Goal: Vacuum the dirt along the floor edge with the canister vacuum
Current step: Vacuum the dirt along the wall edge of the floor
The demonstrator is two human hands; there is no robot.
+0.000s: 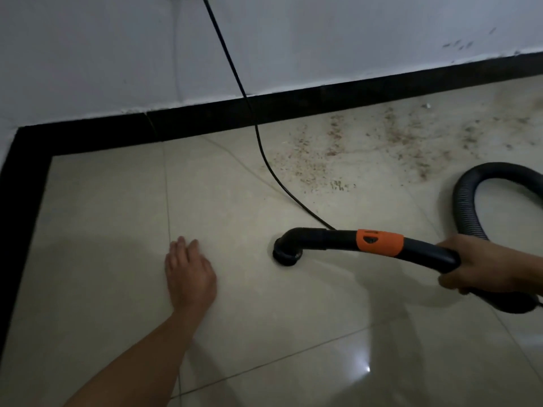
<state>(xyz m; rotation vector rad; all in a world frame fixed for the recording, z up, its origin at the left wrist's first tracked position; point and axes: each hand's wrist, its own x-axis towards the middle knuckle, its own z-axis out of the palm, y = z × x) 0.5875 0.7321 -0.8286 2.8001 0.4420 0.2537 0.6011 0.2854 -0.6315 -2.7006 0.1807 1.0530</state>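
Observation:
My right hand (487,267) grips the black vacuum handle (426,254), which has an orange collar (379,241). Its curved end turns down to a round black nozzle (287,255) that sits on the pale floor tile. The ribbed black hose (467,201) loops up behind my right hand at the right edge. Brown dirt (367,142) is scattered over the floor along the black skirting (293,108), beyond and to the right of the nozzle. My left hand (188,274) is spread with straight fingers just over the tile, left of the nozzle, holding nothing. The canister is out of view.
A black power cord (258,136) hangs down the white wall (117,54), crosses the skirting and runs over the floor toward the handle. The skirting turns a corner at the left (26,160). Bare glossy tile (293,348) lies in front.

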